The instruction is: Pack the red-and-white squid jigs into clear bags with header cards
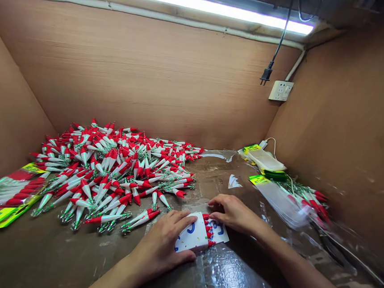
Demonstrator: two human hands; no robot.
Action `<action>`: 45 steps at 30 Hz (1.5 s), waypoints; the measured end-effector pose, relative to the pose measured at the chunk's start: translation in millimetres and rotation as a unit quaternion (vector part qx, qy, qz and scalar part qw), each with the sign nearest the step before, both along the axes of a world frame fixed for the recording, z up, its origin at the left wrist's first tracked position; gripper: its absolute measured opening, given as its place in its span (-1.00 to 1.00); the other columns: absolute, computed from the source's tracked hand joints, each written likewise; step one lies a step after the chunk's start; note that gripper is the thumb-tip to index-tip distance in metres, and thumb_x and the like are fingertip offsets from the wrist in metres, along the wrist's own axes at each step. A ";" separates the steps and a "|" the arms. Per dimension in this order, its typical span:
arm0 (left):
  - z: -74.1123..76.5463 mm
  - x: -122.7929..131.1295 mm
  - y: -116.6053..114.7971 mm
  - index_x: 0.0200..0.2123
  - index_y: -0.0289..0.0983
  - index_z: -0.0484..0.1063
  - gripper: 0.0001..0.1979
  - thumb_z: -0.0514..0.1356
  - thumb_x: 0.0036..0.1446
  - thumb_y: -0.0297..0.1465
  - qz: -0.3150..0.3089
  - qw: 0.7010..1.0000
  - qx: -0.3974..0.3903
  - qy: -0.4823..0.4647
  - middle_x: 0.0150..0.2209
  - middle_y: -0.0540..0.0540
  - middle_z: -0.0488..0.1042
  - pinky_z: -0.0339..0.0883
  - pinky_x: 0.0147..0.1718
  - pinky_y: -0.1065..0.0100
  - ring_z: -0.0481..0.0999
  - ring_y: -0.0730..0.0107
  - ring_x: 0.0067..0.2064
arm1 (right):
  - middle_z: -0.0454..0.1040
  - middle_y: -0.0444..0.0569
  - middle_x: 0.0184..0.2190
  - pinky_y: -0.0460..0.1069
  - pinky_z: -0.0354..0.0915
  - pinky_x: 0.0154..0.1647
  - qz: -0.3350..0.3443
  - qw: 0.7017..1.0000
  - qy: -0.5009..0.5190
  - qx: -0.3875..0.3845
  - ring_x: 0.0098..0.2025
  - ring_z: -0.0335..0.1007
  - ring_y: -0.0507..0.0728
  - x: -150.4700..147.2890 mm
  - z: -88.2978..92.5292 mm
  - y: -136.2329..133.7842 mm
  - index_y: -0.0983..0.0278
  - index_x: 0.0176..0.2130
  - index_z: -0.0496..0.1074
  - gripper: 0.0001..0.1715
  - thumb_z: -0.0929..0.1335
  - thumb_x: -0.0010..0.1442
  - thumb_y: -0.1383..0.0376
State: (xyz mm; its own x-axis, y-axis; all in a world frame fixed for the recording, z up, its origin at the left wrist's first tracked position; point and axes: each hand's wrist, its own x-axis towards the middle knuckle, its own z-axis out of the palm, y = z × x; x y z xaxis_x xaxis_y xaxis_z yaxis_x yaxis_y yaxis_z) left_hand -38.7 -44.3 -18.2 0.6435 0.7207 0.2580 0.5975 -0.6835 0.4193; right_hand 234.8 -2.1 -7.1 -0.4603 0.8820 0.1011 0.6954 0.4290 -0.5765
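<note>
A small white card or box (199, 234) with blue marks lies near the front of the bench, with red lure tips (209, 230) poking from it. My left hand (163, 242) lies flat over its left part, fingers spread. My right hand (231, 212) rests on its far right corner, fingers curled down onto the card and the red tips. A large heap of red-and-white squid lures (115, 173) with green-silver hooks spreads just left of my hands.
Packed lures in yellow-headed bags (2, 199) lie at the left edge. Empty clear bags (279, 198) and a stack (264, 159) sit at the right, with more lures (311, 201). Wooden walls enclose the bench; a socket (280, 90) and hanging plug (266, 74) are at the back right.
</note>
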 end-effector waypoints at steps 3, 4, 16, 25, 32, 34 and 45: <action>1.5 0.1 0.2 0.27 -0.04 0.26 -0.21 0.45 -0.01 -0.16 0.000 1.000 -0.003 0.006 0.22 -0.17 0.38 0.32 0.12 -0.04 0.40 -0.01 0.16 | 0.58 -0.07 -0.29 -0.10 0.26 -0.25 0.028 0.999 -0.020 0.014 -0.26 0.47 0.09 8.2 1.1 2.6 0.22 -0.20 0.59 -0.87 0.45 0.21 0.26; 2.5 0.1 0.5 0.26 -0.04 0.27 -0.22 0.45 -0.02 -0.16 0.000 1.000 -0.003 0.006 0.21 -0.17 0.38 0.33 0.12 -0.04 0.41 -0.02 0.15 | 0.57 -0.07 -0.30 -0.09 0.26 -0.22 0.043 0.998 -0.024 0.029 -0.25 0.46 0.09 8.3 1.0 3.2 0.23 -0.24 0.59 -0.90 0.43 0.24 0.27; 10.0 -3.9 2.0 0.23 -0.04 0.34 -0.28 0.44 -0.01 -0.15 -0.025 1.000 0.001 0.016 0.24 -0.18 0.35 0.31 0.14 -0.05 0.39 -0.04 0.17 | 0.51 -0.02 -0.27 -0.02 0.23 -0.14 0.100 0.972 -0.116 0.179 -0.19 0.38 0.13 -4.6 -4.4 2.8 0.27 -0.22 0.50 -0.90 0.36 0.32 0.30; -0.5 -5.8 3.4 0.30 0.02 0.22 -0.21 0.42 0.03 -0.13 -0.006 0.999 0.009 0.040 0.30 -0.20 0.27 0.29 0.18 -0.11 0.35 -0.08 0.24 | 0.56 0.01 -0.08 -0.05 0.29 -0.05 -0.028 0.989 -0.128 0.062 -0.06 0.47 0.15 28.0 14.2 12.5 0.17 0.13 0.46 -0.54 0.39 0.28 0.09; -1.8 -4.5 3.8 0.34 -0.01 0.15 -0.32 0.30 0.20 -0.17 -0.001 1.000 0.001 0.025 0.44 -0.22 -0.01 0.19 0.26 -0.11 0.17 -0.08 0.37 | 0.54 0.39 -0.05 0.11 0.32 -0.05 -0.448 0.856 -0.260 -0.007 0.03 0.49 0.39 116.3 8.1 43.4 0.42 -0.06 0.57 -0.66 0.35 0.27 0.26; 0.3 -4.8 2.5 0.34 -0.01 0.16 -0.35 0.27 0.23 -0.19 -0.005 1.000 0.009 0.016 0.43 -0.21 0.00 0.19 0.26 -0.12 0.18 -0.07 0.37 | 0.58 0.37 -0.11 0.09 0.33 -0.11 -0.475 0.840 -0.263 -0.015 -0.01 0.53 0.39 123.7 3.4 48.6 0.40 -0.11 0.59 -0.69 0.33 0.26 0.30; 20.0 -7.2 -1.1 0.31 -0.06 0.23 -0.48 0.19 0.31 -0.21 0.013 0.995 -0.022 -0.097 0.35 -0.19 0.20 0.17 0.29 -0.03 0.23 0.04 0.34 | 0.60 0.29 -0.10 0.07 0.33 -0.12 -0.462 0.850 -0.254 0.001 0.02 0.52 0.37 115.5 11.7 44.6 0.30 -0.10 0.61 -0.55 0.27 0.33 0.08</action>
State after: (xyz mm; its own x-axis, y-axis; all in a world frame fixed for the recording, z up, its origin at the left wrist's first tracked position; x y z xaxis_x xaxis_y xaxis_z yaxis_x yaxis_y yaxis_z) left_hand -45.8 -45.4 1.8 0.5661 0.7493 0.3436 0.5195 -0.6479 0.5571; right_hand 350.3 42.4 4.7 0.4436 0.8909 0.0973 0.8949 -0.4346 -0.1010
